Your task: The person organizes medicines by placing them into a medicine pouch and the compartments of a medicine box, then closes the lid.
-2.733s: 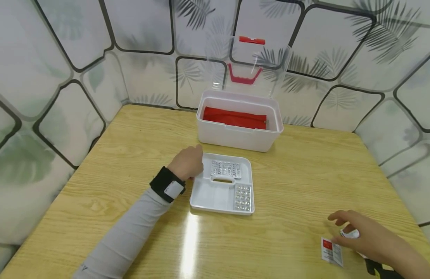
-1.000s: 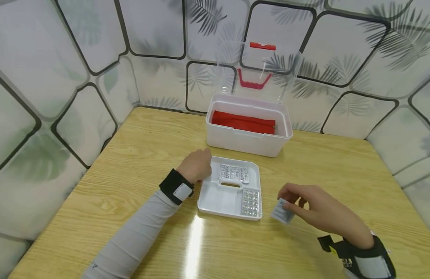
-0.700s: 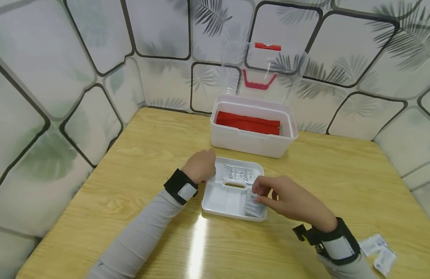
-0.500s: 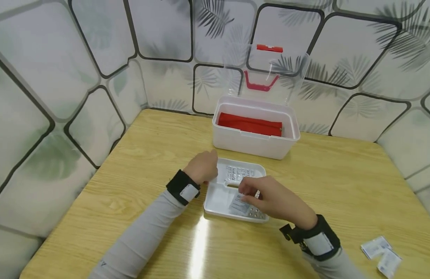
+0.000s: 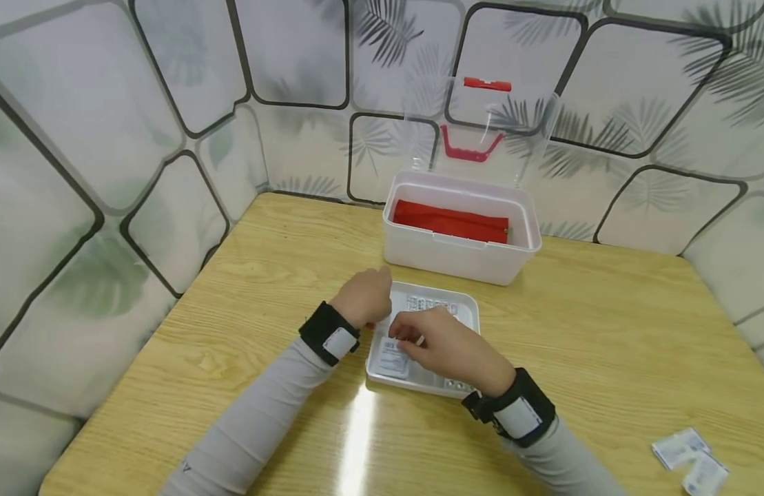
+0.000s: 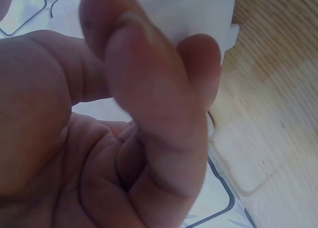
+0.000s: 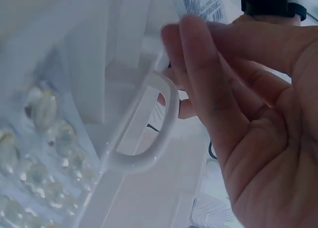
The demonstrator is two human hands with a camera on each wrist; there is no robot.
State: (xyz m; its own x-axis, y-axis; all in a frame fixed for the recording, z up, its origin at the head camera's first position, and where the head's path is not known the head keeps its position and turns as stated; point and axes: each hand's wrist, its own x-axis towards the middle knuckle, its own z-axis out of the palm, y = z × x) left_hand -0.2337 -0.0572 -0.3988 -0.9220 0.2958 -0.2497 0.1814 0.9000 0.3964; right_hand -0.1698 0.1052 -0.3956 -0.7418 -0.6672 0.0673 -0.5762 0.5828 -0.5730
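Observation:
A white divided tray with a handle slot lies on the table. My left hand is at its left edge; in the left wrist view the curled fingers and thumb grip the white rim. My right hand reaches over the tray and pinches a small printed sachet above the front left compartment. Its barcode side shows in the right wrist view. One blister pack lies in the rear compartment. Another blister pack sits front right, mostly hidden under the right hand.
Behind the tray stands a white box with its clear lid raised and a red pouch inside. Two more sachets lie on the table at the right, partly overlapping. A patterned wall borders the table.
My right hand has picked up a sachet from the right of the table and carried it leftward across the tray to the front left compartment. The left hand has stayed at the tray's edge.

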